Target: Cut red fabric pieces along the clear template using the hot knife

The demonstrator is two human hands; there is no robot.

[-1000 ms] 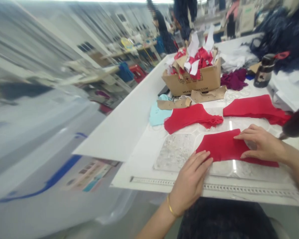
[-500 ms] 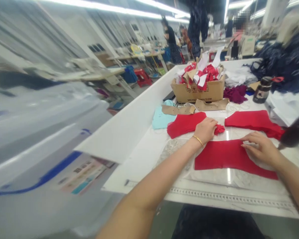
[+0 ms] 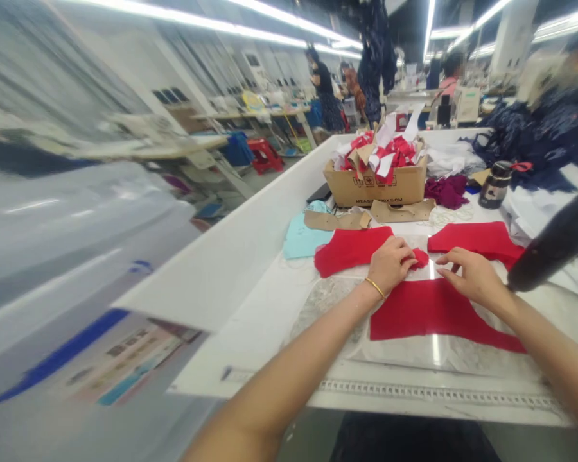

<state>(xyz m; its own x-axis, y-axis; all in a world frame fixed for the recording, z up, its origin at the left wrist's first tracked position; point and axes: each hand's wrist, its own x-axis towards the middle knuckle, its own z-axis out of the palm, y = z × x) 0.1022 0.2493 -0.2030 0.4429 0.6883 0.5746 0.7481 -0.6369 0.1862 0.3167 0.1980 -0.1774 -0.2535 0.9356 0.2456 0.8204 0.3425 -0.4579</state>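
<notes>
My left hand [image 3: 391, 264] is closed, its fingertips pinched at a little bunch of small red fabric pieces [image 3: 420, 258]. Just right of it, my right hand [image 3: 474, 277] hovers with thumb and fingers apart and nothing visible between them. Below both hands a red cut fabric panel [image 3: 428, 311] lies flat on the worktable, its right end tapering. A stack of red panels [image 3: 354, 247] lies beside my left hand, partly behind it. Another red stack [image 3: 476, 237] is beyond my right hand.
A cardboard box [image 3: 376, 186] heaped with red and white scraps stands behind the stacks. Brown card patterns [image 3: 404, 210], light-blue fabric [image 3: 301, 236] and a dark bottle [image 3: 495, 186] are nearby. A black machine-like part [image 3: 553, 240] juts in at right. A measuring tape [image 3: 438, 393] runs along the front edge.
My right hand has moved left from the front panel's upper edge, closer to my left hand. My left hand stays at the small red pieces. The view has shifted slightly.
</notes>
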